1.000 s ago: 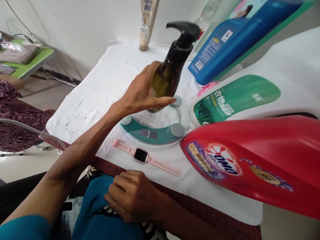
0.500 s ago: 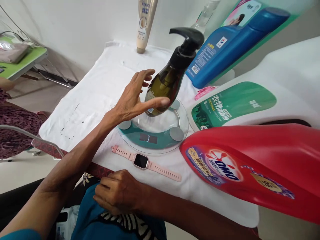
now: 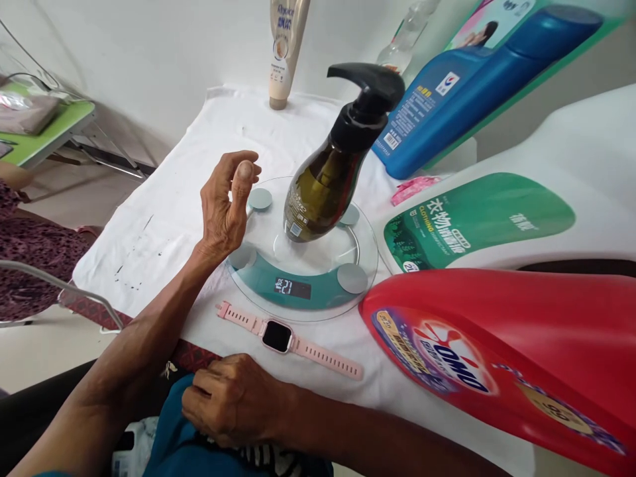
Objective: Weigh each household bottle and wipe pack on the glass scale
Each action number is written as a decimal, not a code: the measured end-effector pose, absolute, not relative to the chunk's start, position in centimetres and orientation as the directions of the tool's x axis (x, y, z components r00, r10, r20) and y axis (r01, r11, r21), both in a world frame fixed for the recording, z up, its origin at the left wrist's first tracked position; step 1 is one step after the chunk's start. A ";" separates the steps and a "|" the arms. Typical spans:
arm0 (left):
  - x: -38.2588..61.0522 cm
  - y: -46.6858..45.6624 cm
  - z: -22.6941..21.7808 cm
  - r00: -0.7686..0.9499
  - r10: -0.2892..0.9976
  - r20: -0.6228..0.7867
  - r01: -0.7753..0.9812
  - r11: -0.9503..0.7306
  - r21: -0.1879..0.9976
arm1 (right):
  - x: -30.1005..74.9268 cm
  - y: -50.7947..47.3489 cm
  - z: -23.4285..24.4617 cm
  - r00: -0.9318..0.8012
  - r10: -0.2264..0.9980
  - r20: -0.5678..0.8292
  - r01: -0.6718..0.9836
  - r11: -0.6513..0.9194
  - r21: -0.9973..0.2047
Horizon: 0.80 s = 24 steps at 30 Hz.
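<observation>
A dark olive pump bottle (image 3: 318,192) with a black pump head stands on its own on a round glass scale (image 3: 318,306), whose display is lit. My left hand (image 3: 226,205) hovers just left of the bottle, clear of it, with loosely bent fingers that hold nothing. My right hand (image 3: 233,397) rests on my lap against teal clothing, its fingers curled under. A pink smartwatch (image 3: 277,335) lies flat on the white cloth (image 3: 173,199) between the scale and my right hand.
A big red detergent bottle (image 3: 497,351), a white one with a green label (image 3: 477,212) and a blue one (image 3: 472,79) lie at the right. A cream tube (image 3: 284,46) stands at the back. A person in patterned clothes (image 3: 24,245) sits at the left, by a green table (image 3: 44,126).
My left hand has let go of the pump bottle and drawn back to the left. The bottle now stands alone on the scale, and the display shows digits. My right hand has hardly moved.
</observation>
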<state>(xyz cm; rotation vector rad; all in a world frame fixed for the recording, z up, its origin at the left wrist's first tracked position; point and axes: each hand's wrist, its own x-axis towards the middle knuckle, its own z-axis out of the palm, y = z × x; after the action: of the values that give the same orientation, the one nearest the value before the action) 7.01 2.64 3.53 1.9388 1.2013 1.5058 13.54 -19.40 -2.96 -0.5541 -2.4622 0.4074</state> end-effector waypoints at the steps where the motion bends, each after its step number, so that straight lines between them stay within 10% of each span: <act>1: 7.0 2.5 3.5 0.061 0.821 0.567 0.384 -0.544 0.746 | 13.6 -19.3 -2.8 -0.761 0.466 0.452 0.293 0.868 -0.401; 24: 8.1 0.3 4.1 0.441 0.806 0.395 0.385 -0.567 0.728 | 12.1 -20.0 -5.4 -0.790 0.474 0.389 0.283 0.844 -0.455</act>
<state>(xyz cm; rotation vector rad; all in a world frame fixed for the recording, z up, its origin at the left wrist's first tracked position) 8.14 0.34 4.09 2.1488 0.9961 1.0080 12.11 -19.96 -5.38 -0.5560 -2.5207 0.5166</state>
